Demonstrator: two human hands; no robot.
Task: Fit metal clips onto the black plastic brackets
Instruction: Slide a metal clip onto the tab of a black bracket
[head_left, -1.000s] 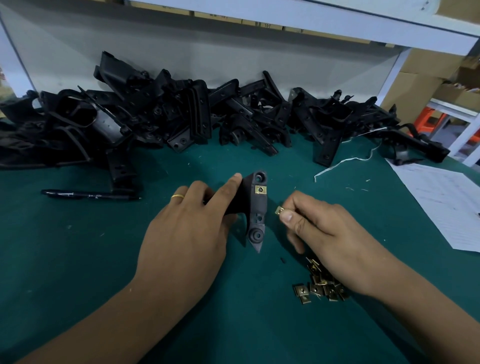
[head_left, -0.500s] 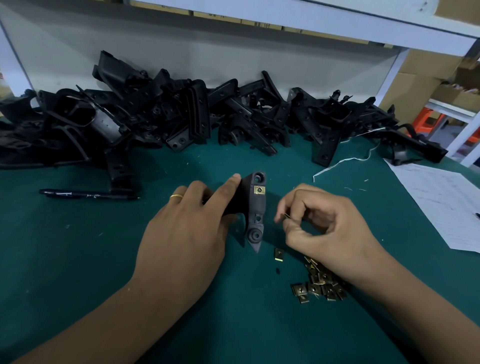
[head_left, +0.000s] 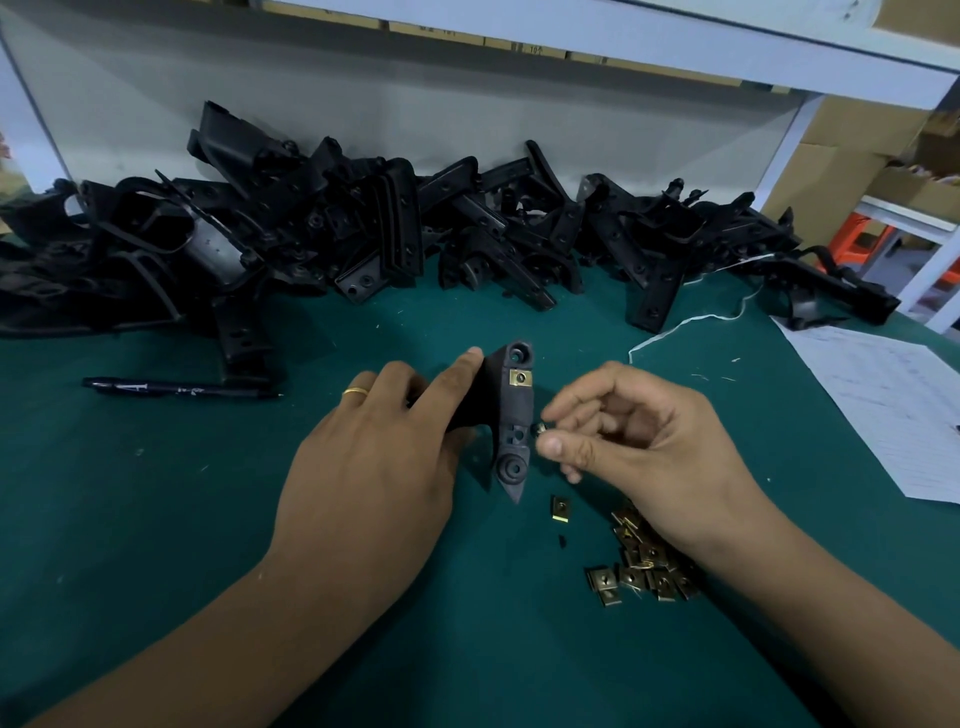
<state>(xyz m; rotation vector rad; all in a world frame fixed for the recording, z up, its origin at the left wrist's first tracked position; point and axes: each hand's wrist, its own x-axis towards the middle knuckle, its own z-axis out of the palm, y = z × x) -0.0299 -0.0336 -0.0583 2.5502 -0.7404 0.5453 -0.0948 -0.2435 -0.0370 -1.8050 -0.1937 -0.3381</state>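
My left hand (head_left: 384, 462) grips a black plastic bracket (head_left: 511, 415) and holds it upright on the green mat. One brass-coloured clip (head_left: 520, 378) sits fitted near the bracket's top. My right hand (head_left: 639, 436) pinches a second clip (head_left: 540, 428) between thumb and forefinger, right at the bracket's lower right edge. A single loose clip (head_left: 560, 508) lies on the mat just below the bracket. A small heap of clips (head_left: 641, 569) lies under my right wrist, partly hidden by it.
A long pile of black brackets (head_left: 363, 244) runs along the back of the green table (head_left: 156, 519). A black marker pen (head_left: 176, 389) lies at the left. A printed paper sheet (head_left: 878, 400) and a white string (head_left: 691, 322) lie at the right.
One clip dropped from my right hand onto the mat below the bracket. My right hand then turned and brought another pinched clip up against the bracket's lower edge. My left hand stayed put.
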